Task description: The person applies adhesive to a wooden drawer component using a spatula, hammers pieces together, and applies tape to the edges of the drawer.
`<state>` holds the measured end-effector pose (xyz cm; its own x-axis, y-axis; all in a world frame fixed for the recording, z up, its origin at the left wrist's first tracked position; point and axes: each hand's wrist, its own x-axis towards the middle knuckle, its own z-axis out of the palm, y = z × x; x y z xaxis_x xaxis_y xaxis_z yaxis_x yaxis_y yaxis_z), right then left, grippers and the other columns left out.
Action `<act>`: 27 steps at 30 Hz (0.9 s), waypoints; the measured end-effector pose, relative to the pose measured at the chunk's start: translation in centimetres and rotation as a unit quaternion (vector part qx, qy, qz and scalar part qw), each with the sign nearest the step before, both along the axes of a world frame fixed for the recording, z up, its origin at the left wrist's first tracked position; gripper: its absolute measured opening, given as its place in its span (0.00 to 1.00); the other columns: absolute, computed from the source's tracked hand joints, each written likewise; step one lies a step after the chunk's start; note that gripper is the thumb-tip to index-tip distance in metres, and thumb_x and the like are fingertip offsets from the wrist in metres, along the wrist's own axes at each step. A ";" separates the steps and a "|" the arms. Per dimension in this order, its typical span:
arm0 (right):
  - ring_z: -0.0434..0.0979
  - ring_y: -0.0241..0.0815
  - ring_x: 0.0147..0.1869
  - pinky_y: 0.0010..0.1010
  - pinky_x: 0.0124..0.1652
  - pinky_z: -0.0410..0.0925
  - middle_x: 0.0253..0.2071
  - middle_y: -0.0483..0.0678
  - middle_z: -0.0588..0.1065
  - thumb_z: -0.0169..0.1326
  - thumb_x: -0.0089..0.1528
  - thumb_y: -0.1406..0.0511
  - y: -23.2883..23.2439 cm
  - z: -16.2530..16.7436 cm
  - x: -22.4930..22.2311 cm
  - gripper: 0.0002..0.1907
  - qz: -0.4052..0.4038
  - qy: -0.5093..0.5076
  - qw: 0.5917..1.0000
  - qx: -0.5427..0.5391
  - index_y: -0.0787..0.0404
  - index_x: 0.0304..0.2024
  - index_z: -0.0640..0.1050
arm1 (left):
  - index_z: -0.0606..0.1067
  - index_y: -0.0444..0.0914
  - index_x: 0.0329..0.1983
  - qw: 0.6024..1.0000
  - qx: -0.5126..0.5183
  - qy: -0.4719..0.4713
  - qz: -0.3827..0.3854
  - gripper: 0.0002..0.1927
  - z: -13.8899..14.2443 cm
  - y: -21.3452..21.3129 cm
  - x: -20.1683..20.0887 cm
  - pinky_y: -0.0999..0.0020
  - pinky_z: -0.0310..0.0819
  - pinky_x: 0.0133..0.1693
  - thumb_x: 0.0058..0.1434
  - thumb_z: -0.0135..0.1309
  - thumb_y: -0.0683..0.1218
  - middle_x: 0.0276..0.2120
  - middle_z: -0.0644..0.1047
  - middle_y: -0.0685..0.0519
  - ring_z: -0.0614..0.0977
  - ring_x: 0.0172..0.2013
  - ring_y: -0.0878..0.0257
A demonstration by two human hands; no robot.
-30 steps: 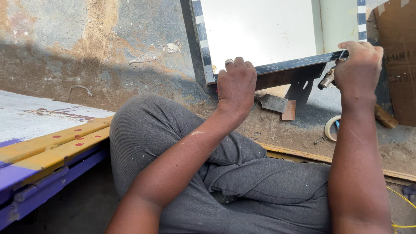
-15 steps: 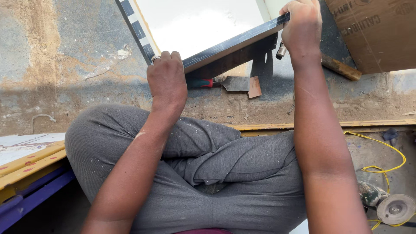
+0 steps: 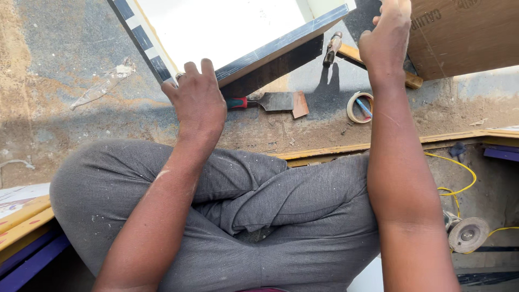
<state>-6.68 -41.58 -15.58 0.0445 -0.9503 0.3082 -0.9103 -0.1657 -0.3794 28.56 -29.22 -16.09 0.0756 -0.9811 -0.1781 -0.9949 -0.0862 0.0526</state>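
A white panel (image 3: pixel 232 27) with a dark, blue-checked edge lies tilted above the dusty floor. My left hand (image 3: pixel 197 103) grips its near edge, fingers curled over the rim. My right hand (image 3: pixel 385 40) is raised next to the panel's right corner, against a brown board (image 3: pixel 465 32). Its fingertips are cut off by the top of the view, and a narrow gap shows between it and the panel. My crossed legs in grey trousers (image 3: pixel 243 216) fill the foreground.
A scraper (image 3: pixel 270 101) with a red and green handle lies under the panel. A tape roll (image 3: pixel 361 106) and a wooden-handled tool (image 3: pixel 332 47) lie near it. A yellow cable (image 3: pixel 459 173) and a round grinder disc (image 3: pixel 467 233) lie right. Yellow and purple boards (image 3: pixel 21 227) lie left.
The panel has swung up and left in view, showing its white face. My right hand, which gripped the panel's right end, now sits beside that corner. My left hand keeps its hold.
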 end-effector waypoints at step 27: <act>0.69 0.30 0.32 0.25 0.32 0.62 0.32 0.45 0.74 0.63 0.63 0.57 13.1 -3.9 -13.2 0.13 -0.123 -0.236 0.867 0.422 0.61 0.40 0.82 | 0.72 0.39 0.61 0.934 -0.231 0.246 -0.116 0.24 0.5 0.3 -5.3 0.48 0.56 0.60 0.65 0.66 0.48 0.56 0.70 0.48 0.71 0.59 0.54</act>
